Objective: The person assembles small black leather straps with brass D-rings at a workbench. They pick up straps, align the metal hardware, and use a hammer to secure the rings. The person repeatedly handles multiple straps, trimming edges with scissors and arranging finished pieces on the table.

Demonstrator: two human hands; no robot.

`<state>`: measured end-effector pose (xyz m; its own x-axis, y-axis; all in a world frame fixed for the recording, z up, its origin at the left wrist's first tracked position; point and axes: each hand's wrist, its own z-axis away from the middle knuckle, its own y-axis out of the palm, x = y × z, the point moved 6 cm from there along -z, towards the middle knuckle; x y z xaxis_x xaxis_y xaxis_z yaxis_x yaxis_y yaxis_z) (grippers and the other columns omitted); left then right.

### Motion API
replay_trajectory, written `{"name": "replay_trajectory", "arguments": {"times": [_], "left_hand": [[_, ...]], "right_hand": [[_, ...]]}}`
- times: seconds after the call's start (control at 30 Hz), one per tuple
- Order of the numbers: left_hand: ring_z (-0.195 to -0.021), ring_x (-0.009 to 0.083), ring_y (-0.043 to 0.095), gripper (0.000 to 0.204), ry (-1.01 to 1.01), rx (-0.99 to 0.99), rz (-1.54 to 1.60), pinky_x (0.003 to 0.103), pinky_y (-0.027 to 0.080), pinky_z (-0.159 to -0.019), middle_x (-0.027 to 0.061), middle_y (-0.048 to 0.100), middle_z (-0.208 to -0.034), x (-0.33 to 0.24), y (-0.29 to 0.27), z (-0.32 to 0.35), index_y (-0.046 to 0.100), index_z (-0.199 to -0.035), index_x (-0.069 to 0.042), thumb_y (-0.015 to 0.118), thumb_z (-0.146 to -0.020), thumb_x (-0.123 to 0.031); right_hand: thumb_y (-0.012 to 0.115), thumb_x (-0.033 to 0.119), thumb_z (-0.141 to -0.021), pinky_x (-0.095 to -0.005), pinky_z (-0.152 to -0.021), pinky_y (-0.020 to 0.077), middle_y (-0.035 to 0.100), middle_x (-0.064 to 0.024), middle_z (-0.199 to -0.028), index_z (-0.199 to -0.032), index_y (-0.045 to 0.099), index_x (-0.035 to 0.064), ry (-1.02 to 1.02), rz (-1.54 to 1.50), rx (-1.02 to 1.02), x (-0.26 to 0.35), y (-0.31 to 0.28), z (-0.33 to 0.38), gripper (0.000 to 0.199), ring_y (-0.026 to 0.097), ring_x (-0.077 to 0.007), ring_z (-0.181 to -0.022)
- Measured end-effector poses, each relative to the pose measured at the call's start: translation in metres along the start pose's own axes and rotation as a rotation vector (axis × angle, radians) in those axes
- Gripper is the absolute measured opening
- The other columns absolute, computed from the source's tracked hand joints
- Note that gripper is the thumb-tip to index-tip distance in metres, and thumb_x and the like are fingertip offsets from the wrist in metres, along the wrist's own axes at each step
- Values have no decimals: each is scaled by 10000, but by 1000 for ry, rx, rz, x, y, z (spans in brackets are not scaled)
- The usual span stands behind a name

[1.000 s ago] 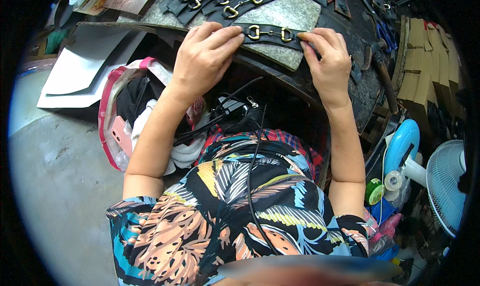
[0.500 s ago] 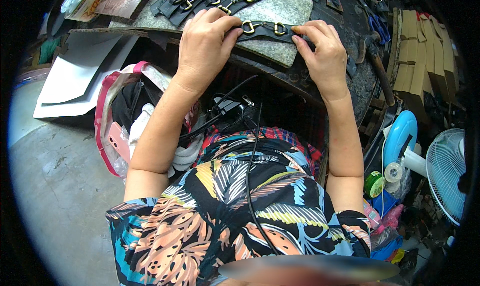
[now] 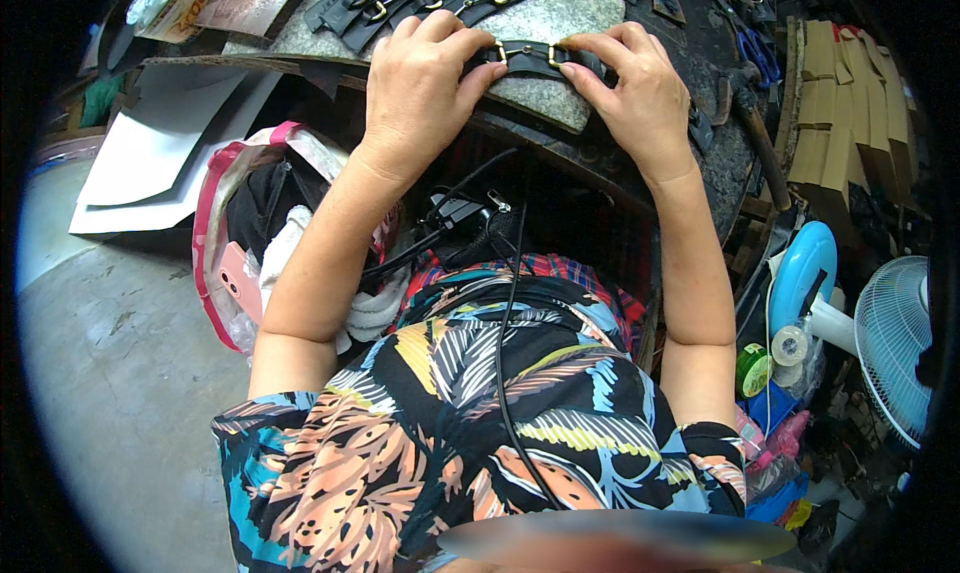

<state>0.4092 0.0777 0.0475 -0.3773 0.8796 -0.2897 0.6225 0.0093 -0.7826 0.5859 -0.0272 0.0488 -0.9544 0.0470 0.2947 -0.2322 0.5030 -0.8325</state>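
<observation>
A black leather strap [image 3: 527,59] with gold-coloured metal rings joined by a small bar lies across the front of a speckled stone slab [image 3: 590,13]. My left hand [image 3: 425,88] pinches the left ring and the strap between thumb and fingers. On the other side, my right hand [image 3: 640,88] pinches the right ring the same way. The strap's ends are partly hidden behind my fingers. Farther back on the slab, several similar black straps [image 3: 395,8] with gold rings lie side by side, just beyond my left hand.
Right of the slab are blue-handled scissors [image 3: 762,58] and a hammer [image 3: 755,133]. Cardboard pieces [image 3: 835,113] are stacked at the far right, above a white-and-blue fan [image 3: 890,343]. White sheets [image 3: 160,153] and a pink-rimmed bag [image 3: 208,223] holding a pink phone [image 3: 240,278] are on the left.
Both hands have moved inward along the strap. The fingers have shifted onto the two gold rings, and my right hand no longer grips the strap's right end.
</observation>
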Motion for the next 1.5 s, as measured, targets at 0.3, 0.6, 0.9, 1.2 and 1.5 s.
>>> {"name": "replay_trajectory", "arguments": {"times": [0.3,0.6,0.9,1.2,1.5], "left_hand": [[-928,273,620,195,97,-83,105,397,508,-843,40,701,-1028,0,-14,14,757,-1032,-87,769,-849,-152],[-1011,241,614,349,166,-25,-138,376,507,-885,19,714,-1158,-5,-19,36,762,-1157,-103,739,-809,-85],[-1022,263,613,322,147,-56,-25,381,502,-899,45,701,-1173,-3,-22,39,760,-1102,-69,756,-780,-59],[-1046,301,634,199,164,58,-92,414,501,-947,56,730,-1142,-7,-21,22,746,-1075,-85,736,-876,-92],[-986,260,633,118,165,80,-165,393,483,-853,27,717,-1012,-23,-22,10,746,-972,-87,762,-862,-128]], "right_hand": [[786,209,-864,-381,-805,562,692,-29,-1047,-1037,789,170,54,-55,-83,-4,-8,5,177,672,-236,-991],[797,95,-786,-314,-734,596,754,35,-957,-907,805,142,-160,132,-184,6,-18,18,129,681,-177,-877],[737,97,-885,-361,-925,527,763,-64,-1079,-1047,804,86,127,-280,-51,-22,-31,26,176,684,-256,-998],[728,83,-923,-326,-902,513,769,-95,-1026,-1045,792,24,431,-109,-200,-79,-108,117,149,677,-223,-975],[737,133,-917,-329,-851,528,766,-78,-987,-1032,802,69,562,-11,-195,-89,-127,163,146,685,-228,-939]]}}
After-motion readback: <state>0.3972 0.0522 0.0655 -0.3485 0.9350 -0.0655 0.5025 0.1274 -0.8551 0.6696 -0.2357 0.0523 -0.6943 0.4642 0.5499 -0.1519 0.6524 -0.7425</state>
